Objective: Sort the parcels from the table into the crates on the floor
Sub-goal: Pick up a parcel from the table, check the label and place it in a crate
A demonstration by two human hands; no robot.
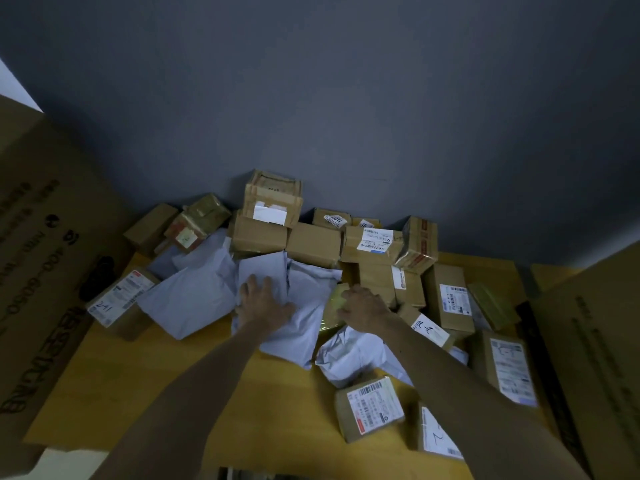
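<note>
Parcels, brown boxes and soft white bags, lie heaped on the yellow table (138, 375) against the gray wall (346, 98), and I see a big cardboard box (45, 271) standing at each side of it. My left hand (265, 303) lies flat with spread fingers on a white bag (301, 327) in the middle of the heap. My right hand (363, 308) rests on a small yellow packet (334, 299) just beside that bag, fingers bent over it, but I cannot tell if they grip it.
</note>
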